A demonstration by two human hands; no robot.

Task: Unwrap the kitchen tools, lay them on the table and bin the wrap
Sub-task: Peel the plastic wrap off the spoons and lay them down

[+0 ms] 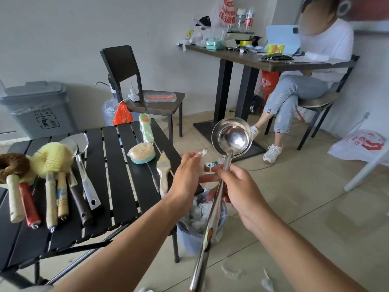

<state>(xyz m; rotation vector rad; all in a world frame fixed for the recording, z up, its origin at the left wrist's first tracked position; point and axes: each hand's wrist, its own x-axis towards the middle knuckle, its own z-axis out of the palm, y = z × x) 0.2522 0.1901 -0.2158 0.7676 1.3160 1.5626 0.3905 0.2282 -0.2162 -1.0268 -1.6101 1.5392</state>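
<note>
Head view: ladle being unwrapped over the bin.
Right hand (pixel 242 190) grips the ladle (pixel 230 140) handle; left hand (pixel 187 175) pinches clear wrap (pixel 201 153) above the bin (pixel 189 239) beside the counter (pixel 105 186).

One steel ladle (pixel 231 137), raised over the floor. Two hands (pixel 187 175) on it. One slatted black table (pixel 117 182): two round-headed brushes (pixel 52 157), about six handled tools in a row at its left end, one steel spatula (pixel 84 165), one sponge scrubber (pixel 141 153), one green-handled brush (pixel 145 128), one flat brush (pixel 163 171). Two bins: one grey (pixel 37 108), one small blue (pixel 195 228). Two dark chairs (pixel 134 81). One seated person (pixel 305 81).
</note>
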